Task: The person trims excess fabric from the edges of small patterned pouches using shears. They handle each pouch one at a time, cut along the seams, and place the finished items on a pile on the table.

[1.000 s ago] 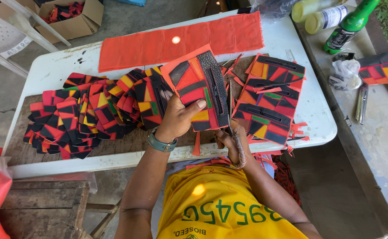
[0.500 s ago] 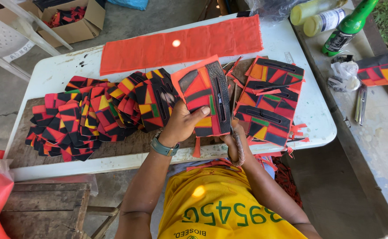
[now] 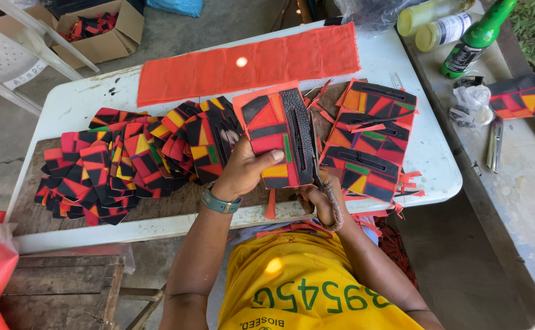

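So over on the left of the white table point(image 3: 84, 101), a big fanned-out heap of finished patchwork pieces point(image 3: 127, 165) is spread across a wooden board point(image 3: 41, 211), all red, black, yellow and orange. Further back, a long strip of orange cloth point(image 3: 249, 64) is laid flat. Around the middle, one patchwork panel point(image 3: 276, 137) is held up off the table by the left hand point(image 3: 243, 174), fingers wrapped behind it and the thumb clamped across its front, so it's firmly gripped. Just right of that, the right hand point(image 3: 322, 201) is closed around what looks like scissors at the panel's lower right edge; the blades can't really be made out. Judging by the orange offcuts point(image 3: 402, 183) scattered near the table edge, the step in hand is probably trimming spare backing off the panel. The next move would call for the panel being turned steadily in the grip so the cut follows the border cleanly. On the right, a smaller stack of panels point(image 3: 368, 140) is sitting, with bottles point(image 3: 457, 30) well beyond it.
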